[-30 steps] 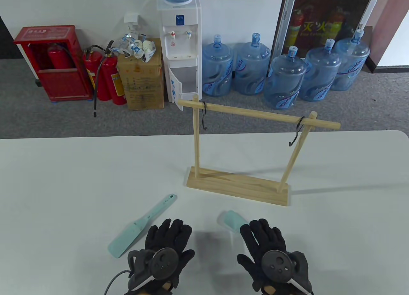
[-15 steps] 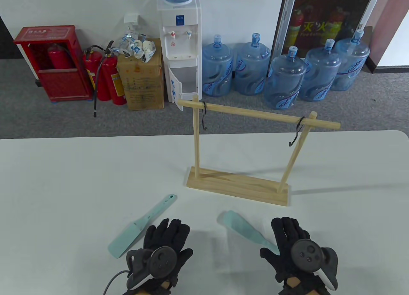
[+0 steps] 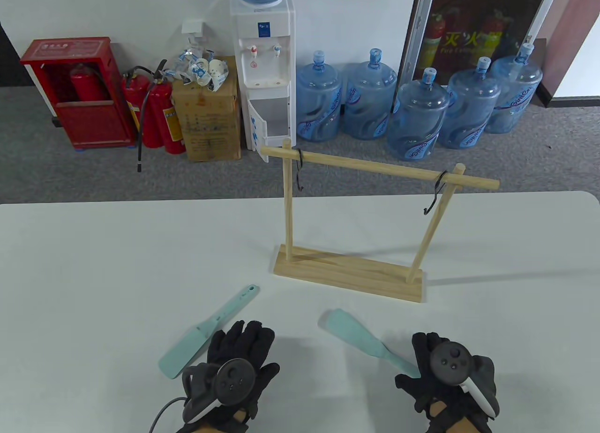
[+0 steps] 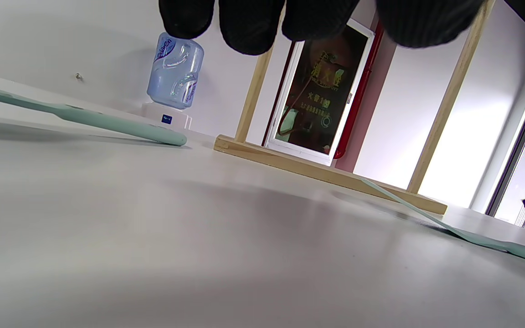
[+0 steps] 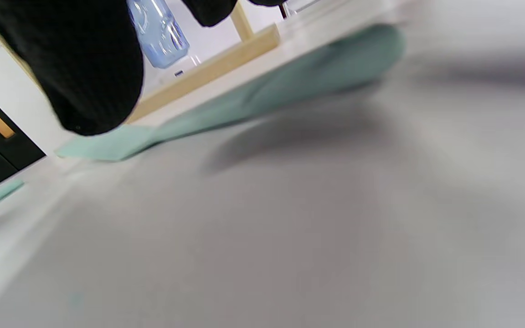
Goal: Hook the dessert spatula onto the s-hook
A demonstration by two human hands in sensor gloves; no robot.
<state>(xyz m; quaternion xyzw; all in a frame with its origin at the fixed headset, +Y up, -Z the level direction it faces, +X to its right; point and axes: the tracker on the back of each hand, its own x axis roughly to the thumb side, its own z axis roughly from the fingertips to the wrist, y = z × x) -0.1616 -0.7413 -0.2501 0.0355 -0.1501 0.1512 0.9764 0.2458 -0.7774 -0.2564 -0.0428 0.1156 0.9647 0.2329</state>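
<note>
Seemingly right hand [image 3: 447, 377] touches flat mint spatula [image 3: 356, 335] handle; blurred.

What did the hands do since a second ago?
The right hand slid right and toward the table's near edge, uncovering the right spatula, whose handle end it now reaches. The left hand barely moved. The left spatula, rack and both hooks stayed put.

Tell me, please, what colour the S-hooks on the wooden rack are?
Black; both S-hooks show best in the table view.
</note>
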